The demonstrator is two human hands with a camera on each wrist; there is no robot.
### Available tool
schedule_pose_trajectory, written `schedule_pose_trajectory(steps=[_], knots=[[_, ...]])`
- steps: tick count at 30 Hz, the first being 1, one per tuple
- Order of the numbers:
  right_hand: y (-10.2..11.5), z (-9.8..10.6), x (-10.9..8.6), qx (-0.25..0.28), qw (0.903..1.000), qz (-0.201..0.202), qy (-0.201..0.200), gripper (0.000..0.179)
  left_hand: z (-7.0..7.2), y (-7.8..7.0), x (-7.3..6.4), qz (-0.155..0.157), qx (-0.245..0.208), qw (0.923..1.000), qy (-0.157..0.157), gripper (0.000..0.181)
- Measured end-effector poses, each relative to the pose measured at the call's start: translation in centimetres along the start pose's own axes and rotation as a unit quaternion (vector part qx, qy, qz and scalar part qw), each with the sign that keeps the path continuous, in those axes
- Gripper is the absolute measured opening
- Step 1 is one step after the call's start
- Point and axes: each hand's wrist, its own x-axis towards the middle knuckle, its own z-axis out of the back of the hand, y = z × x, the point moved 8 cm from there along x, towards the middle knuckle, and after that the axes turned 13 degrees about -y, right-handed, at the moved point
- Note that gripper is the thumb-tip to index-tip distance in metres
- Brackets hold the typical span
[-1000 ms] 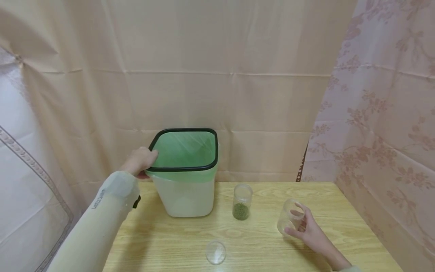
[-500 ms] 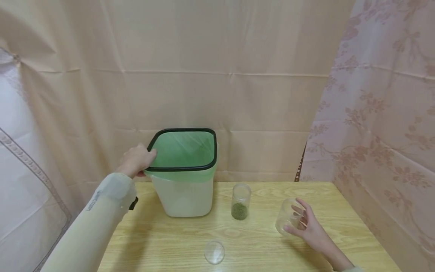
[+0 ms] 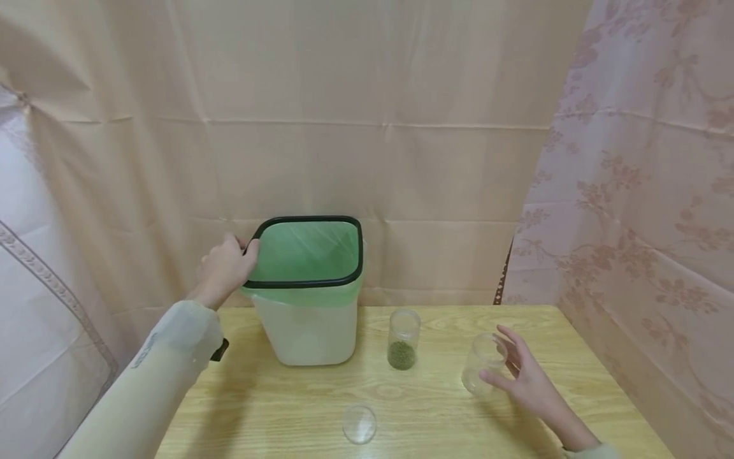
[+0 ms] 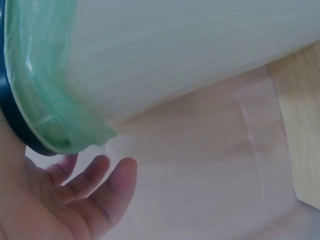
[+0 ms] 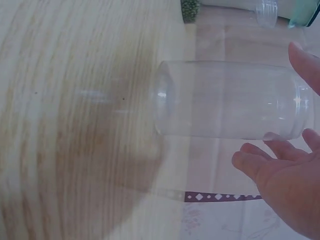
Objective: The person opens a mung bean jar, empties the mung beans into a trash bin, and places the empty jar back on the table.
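Note:
A white bin with a green bag liner and a black rim stands on the table. My left hand is at the bin's left rim, thumb over it; in the left wrist view its fingers are loosely bent, apart from the bin wall. To the right, a clear, lidless jar stands upright with nothing visible inside. My right hand is spread around its upper right side; in the right wrist view the thumb is apart from the jar and a fingertip overlaps its lower edge; contact cannot be told.
A second clear jar, part filled with small green beans or pellets, stands between bin and empty jar. A clear round lid lies at the front of the wooden table. Beige curtain hangs behind, patterned cloth at the right.
My left hand has loosened at the bin rim and its fingers have come up. My right hand's fingers have spread wider from the jar, which stays put. The head view has shifted slightly right.

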Motion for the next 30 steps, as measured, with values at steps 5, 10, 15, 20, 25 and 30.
schedule_pose_trajectory(steps=[5, 10, 15, 20, 25, 30], knots=[[0.6, 0.2, 0.1, -0.004, 0.9999, 0.008, -0.006, 0.093, 0.6, -0.4, -0.5, -0.031, -0.014, 0.9988, -0.035, 0.066], [1.1, 0.4, 0.2, -0.003, 0.9999, 0.012, -0.010, 0.091, 1.0, -1.3, -1.2, -0.078, -0.020, 0.9947, -0.064, 0.064], [1.7, 0.6, 0.4, -0.019, 0.9994, 0.025, -0.016, 0.088, 1.4, -2.2, -2.3, -0.129, -0.024, 0.9863, -0.099, 0.057], [2.4, 0.7, 0.5, -0.023, 0.9985, 0.041, -0.028, 0.085, 1.6, -3.1, -3.4, -0.178, -0.026, 0.9740, -0.137, 0.048], [3.4, 0.6, 0.3, -0.020, 0.9980, 0.054, -0.027, 0.083, 1.9, -4.0, -4.4, -0.202, -0.029, 0.9653, -0.163, 0.041], [4.9, 0.4, 0.3, -0.004, 0.9970, 0.070, -0.032, 0.081, 2.1, -4.8, -5.5, -0.227, -0.040, 0.9536, -0.193, 0.035]])
